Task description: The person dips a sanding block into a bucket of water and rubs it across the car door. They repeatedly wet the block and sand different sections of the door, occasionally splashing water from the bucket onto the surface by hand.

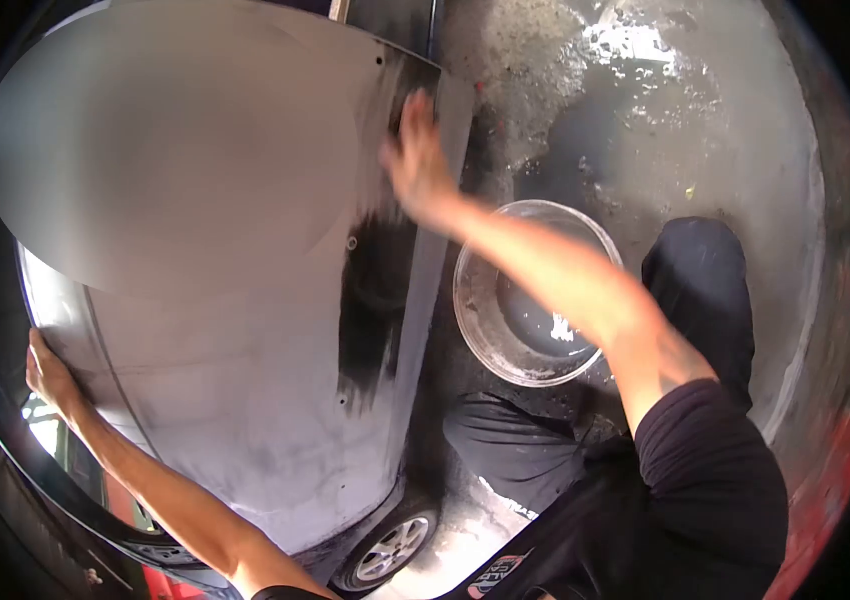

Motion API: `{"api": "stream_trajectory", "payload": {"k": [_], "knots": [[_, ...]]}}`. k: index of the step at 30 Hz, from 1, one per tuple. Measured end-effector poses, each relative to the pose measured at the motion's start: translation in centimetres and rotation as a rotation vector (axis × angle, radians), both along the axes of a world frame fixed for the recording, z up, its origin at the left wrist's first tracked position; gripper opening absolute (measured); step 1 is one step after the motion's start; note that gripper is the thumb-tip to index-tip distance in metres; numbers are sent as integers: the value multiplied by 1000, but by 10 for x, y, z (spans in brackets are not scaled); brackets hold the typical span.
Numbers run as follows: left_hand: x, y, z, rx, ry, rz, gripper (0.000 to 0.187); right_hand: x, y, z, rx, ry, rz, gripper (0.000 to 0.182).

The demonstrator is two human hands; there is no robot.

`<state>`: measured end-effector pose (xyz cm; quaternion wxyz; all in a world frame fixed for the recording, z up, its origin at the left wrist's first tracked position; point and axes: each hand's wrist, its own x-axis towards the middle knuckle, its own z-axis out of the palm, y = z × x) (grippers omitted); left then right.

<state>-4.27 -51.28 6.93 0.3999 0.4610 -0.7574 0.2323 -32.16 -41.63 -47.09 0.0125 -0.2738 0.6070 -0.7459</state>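
Working over the dark upper end of the grey car panel (275,350), the right hand (420,165) was a blur of motion! Its fingers were stretched out, thumb set apart, near flat to the panel; whether anything thin lay beneath them, I couldn't tell. Over on the far edge was the left hand (50,375), fingers bent around the rim, partly hidden, so how tightly they closed was anyone's guess. No tool showed in it.

And how far along was it? The broad grey stretch looked dull and fairly even, seemingly the more settled part. The strip near the lower edge told another story: a black patch (370,300) with ragged, streaky borders, and more dark smearing up beneath the right hand. That zone looked the least finished, though one glance couldn't give a firm share of done and left. Heavy blur over the panel's upper part hid its detail, too.

Just beside the panel, the basin (480,315) sat on the wet floor (655,140), liquid inside, the right forearm crossing above it. The wheel (395,550) stood beyond the panel's end.
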Motion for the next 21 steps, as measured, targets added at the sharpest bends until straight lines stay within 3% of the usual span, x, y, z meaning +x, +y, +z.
{"api": "stream_trajectory", "payload": {"k": [2, 3, 6, 8, 10, 12, 13, 14, 15, 18, 20, 21], "knots": [[1, -1, -2, -39, 46, -22, 60, -70, -28, 0, -39, -133, -31, 76], [-1, 3, -5, -35, 62, -36, 60, -57, -29, -1, -45, -122, -51, 77], [4, -4, 2, -83, -37, 6, 60, 89, 1, -14, -14, -11, -20, 78], [2, -1, 1, -82, -75, 26, 62, 170, 53, -15, 72, 2, 288, 81], [-1, 2, -2, -46, -6, 10, 62, 139, 35, -25, 44, -23, 210, 80], [-3, 0, -3, -18, 3, 29, 60, 54, 3, -25, -71, -81, 46, 72], [1, -8, 3, -13, 41, 13, 60, 7, -8, -19, -27, -166, 32, 67], [5, -10, 4, -11, 90, -5, 61, -23, -3, -15, 40, -66, 41, 67], [1, -4, 1, -25, 59, 23, 60, -17, -12, -23, 19, -96, 33, 69], [1, 2, -2, -68, -8, 27, 58, 95, 0, -33, -11, -52, 19, 73], [9, -6, 6, -114, -75, 58, 58, 170, 40, -54, 163, 1, 415, 79], [9, -6, 6, -80, -30, 50, 58, 146, 38, -47, 142, -62, 410, 78]]}}
